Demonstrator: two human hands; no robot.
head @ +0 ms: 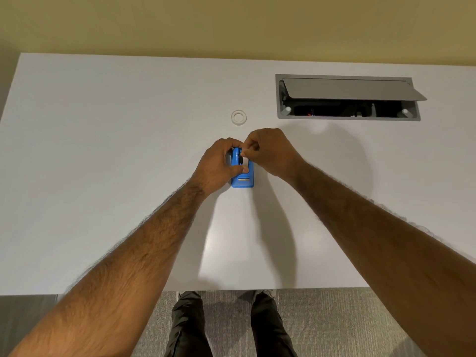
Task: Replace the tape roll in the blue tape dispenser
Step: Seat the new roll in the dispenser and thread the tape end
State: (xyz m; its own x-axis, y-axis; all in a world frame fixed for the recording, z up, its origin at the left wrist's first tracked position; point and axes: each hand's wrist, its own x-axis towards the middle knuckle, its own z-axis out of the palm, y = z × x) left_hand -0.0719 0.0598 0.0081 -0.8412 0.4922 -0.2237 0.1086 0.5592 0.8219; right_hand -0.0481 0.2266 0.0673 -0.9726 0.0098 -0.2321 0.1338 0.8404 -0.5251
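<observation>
A broad white rectangular table (103,176) filled most of the view, set against a yellowish wall (231,21), with grey carpet (334,325) showing below its near edge. The person's legs in dark trousers (189,328) stood at that edge. Sunk into the far right part of the tabletop was a long grey metal cable hatch (347,97), its flap tilted up and dark wiring visible underneath.

Two bare forearms reached in from the bottom corners and met near the middle of the table. The left hand (216,166) was wrapped around the left side of a small blue plastic tape dispenser (243,180), fingers curled over its far end and thumb laid across its top, gripping it as it sat on the table. The right hand (270,153) was bunched above the dispenser's far right part, its fingertips pinched together on something small and whitish at the dispenser's top; what exactly they held could not be told.

Beyond the hands, lying flat and apart from them, sat a small white tape ring (238,117).
</observation>
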